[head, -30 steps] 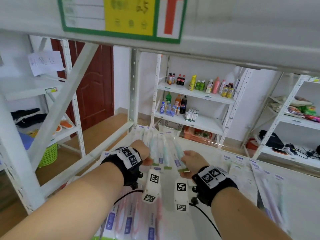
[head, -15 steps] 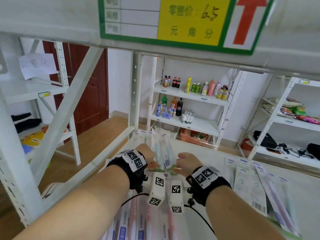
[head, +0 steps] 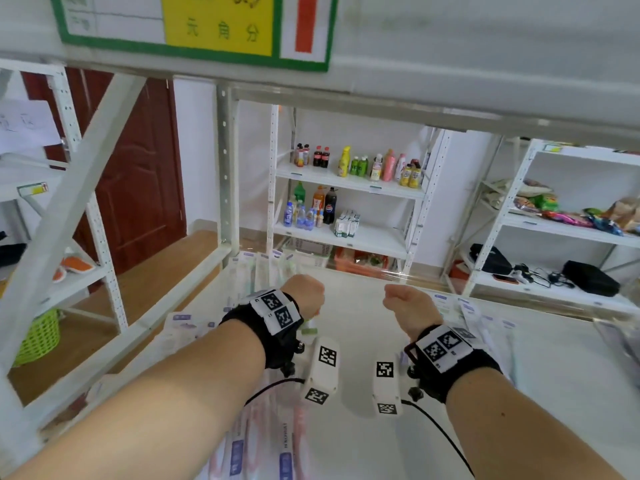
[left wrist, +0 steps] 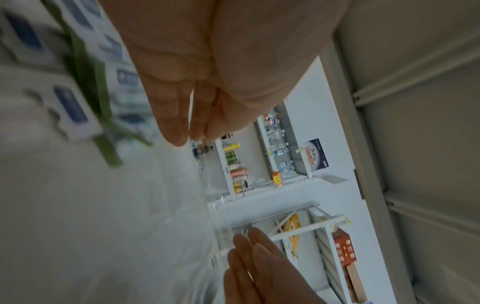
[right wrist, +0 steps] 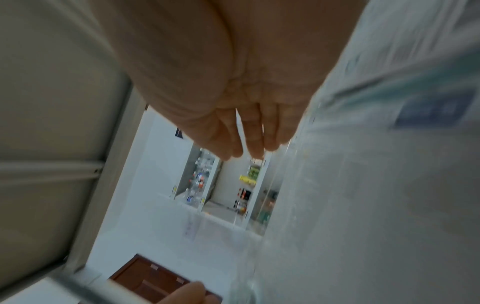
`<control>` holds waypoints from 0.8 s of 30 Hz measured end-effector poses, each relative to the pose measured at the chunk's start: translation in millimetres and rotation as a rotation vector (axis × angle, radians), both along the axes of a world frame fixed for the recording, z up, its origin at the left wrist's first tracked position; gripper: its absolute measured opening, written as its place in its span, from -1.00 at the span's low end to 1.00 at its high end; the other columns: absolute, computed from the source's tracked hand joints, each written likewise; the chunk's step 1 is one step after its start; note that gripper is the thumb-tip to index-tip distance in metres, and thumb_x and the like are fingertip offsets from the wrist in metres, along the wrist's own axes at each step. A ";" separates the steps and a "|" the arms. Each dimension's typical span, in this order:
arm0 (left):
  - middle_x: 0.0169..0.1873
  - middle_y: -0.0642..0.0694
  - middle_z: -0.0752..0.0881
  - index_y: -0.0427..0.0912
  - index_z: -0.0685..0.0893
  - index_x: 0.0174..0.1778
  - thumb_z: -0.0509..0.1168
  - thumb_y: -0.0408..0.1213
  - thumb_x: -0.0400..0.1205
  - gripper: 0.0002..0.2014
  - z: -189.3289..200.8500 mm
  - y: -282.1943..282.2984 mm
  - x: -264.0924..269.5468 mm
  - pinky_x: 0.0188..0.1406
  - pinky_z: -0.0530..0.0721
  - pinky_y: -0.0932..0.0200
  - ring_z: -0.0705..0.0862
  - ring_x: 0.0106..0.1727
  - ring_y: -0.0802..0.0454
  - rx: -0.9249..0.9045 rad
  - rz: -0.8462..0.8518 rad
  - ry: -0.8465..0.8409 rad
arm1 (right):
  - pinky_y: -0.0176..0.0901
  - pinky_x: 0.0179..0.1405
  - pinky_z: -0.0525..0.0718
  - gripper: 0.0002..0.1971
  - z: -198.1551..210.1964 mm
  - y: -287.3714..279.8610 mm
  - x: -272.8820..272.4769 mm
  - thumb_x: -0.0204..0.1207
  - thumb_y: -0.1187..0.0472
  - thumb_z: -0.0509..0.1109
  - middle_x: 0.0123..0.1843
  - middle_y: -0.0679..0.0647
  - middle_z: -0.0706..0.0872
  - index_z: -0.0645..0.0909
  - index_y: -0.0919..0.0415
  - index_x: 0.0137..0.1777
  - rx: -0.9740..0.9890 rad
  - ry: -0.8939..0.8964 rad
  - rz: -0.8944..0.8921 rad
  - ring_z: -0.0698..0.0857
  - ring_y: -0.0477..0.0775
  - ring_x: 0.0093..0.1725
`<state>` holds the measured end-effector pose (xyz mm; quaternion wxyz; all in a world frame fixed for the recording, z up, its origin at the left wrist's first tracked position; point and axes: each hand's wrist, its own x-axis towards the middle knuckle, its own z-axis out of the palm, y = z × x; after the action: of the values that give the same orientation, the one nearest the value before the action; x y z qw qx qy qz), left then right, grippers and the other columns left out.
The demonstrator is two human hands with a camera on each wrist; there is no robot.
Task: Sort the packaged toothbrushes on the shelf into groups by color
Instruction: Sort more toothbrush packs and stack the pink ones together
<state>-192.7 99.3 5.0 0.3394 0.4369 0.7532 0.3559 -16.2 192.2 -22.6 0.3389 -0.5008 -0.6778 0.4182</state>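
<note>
Packaged toothbrushes lie in groups on the white shelf (head: 360, 327). Green ones (head: 258, 268) lie at the back left, just beyond and under my left hand (head: 306, 294). Pink ones (head: 266, 441) lie near the front, under my left forearm. More packs (head: 485, 323) lie to the right of my right hand (head: 405, 303). Both hands hover over the shelf, apart, holding nothing. The left wrist view shows straight fingers (left wrist: 176, 123) beside blurred green packs (left wrist: 85, 72). In the right wrist view the fingers (right wrist: 249, 142) are straight, next to a teal pack (right wrist: 415, 92).
The shelf above (head: 450, 81), bearing a price sign (head: 214, 26), hangs low over my hands. A diagonal brace (head: 69, 188) and an upright post (head: 227, 168) bound the left side. Other racks with bottles (head: 346, 188) stand across the aisle.
Both hands together gripped a bundle of green packs at the shelf's middle. They have let it go at the back left and moved apart, the right hand shifting right.
</note>
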 end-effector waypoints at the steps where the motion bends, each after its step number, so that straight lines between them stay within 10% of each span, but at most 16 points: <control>1: 0.38 -0.31 0.55 -0.32 0.49 0.44 0.13 -0.51 0.66 -0.60 -0.9 3.8 12.7 -0.22 0.61 0.37 0.58 0.37 -0.18 -0.007 -0.056 0.072 | -0.27 0.24 0.42 -0.60 1.2 4.7 18.5 0.51 0.33 0.38 0.33 0.09 0.65 0.58 0.21 0.37 0.021 -0.014 -0.056 0.59 -0.02 0.22; 4: 0.40 -0.26 0.55 -0.29 0.52 0.43 0.15 -0.44 0.66 -0.62 -6.7 21.9 53.3 0.20 0.58 0.20 0.55 0.40 -0.16 -0.021 -0.167 0.127 | -0.24 0.25 0.40 -0.53 2.4 15.7 73.7 0.53 0.22 0.40 0.45 0.12 0.54 0.50 0.15 0.45 0.035 -0.107 -0.180 0.54 0.10 0.38; 10: 0.17 -0.19 0.65 -0.27 0.64 0.17 0.21 -0.29 0.66 -0.77 -30.4 52.3 127.7 0.41 0.45 0.13 0.56 0.28 -0.11 -0.122 -0.328 0.238 | -0.03 0.43 0.41 -0.39 -8.4 21.5 157.9 0.51 0.16 0.44 0.54 0.18 0.43 0.37 0.16 0.55 -0.098 -0.390 -0.214 0.46 0.22 0.47; 13: 0.46 -0.23 0.47 -0.27 0.38 0.52 0.22 -0.25 0.66 -0.51 -35.6 60.4 153.3 0.39 0.44 0.13 0.47 0.45 -0.14 -0.149 -0.356 0.256 | -0.02 0.48 0.37 -0.36 -17.6 18.5 177.0 0.52 0.12 0.44 0.58 0.15 0.37 0.32 0.13 0.58 -0.140 -0.409 -0.153 0.41 0.20 0.51; 24: 0.53 -0.11 0.40 -0.10 0.20 0.62 0.25 -0.28 0.62 -0.37 -45.8 73.3 176.8 0.27 0.40 0.34 0.45 0.47 -0.03 -0.099 -0.437 0.312 | -0.05 0.57 0.15 -0.28 -28.4 19.5 186.8 0.54 -0.03 0.36 0.70 0.15 -0.04 0.13 -0.01 0.64 -0.098 -0.557 0.037 0.12 0.17 0.65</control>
<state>-15.9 172.5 -40.8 0.3087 0.6216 0.7007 0.1654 170.6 211.6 -51.0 0.1073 -0.5997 -0.7330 0.3027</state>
